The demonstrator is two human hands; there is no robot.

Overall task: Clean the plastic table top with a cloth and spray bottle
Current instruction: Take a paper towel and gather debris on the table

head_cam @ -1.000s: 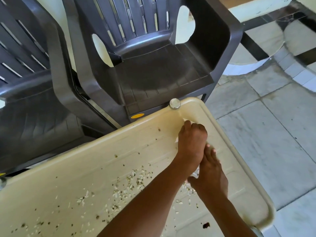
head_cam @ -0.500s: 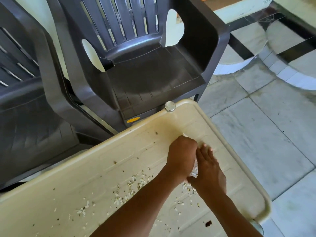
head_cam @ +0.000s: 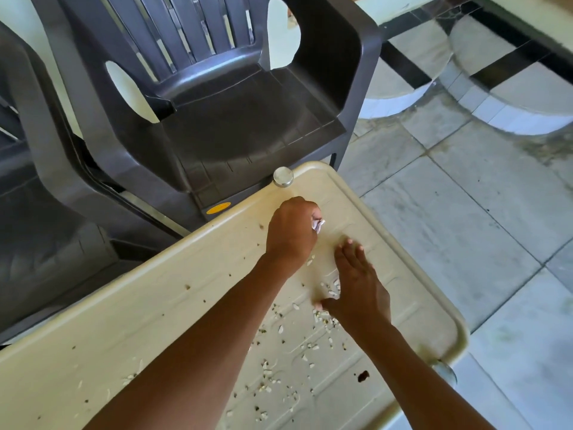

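The left hand [head_cam: 291,232] has its grip clenched around one small white cloth [head_cam: 318,225], of which only a crumpled corner pokes out past the knuckles, pressed to the cream plastic table [head_cam: 130,308] near its far corner. Just beside it the right hand [head_cam: 356,290] lies released, fingers spread flat on the table among scattered white crumbs [head_cam: 324,318] and dark specks. Two dark plastic chairs stand beyond the table's far edge, one [head_cam: 235,119] straight ahead and another [head_cam: 40,212] to the left, and two round metal caps [head_cam: 282,176] mark table corners.

Dark plastic chair [head_cam: 235,119] facing the camera, second dark chair [head_cam: 37,212] at left, tiled floor [head_cam: 465,228]
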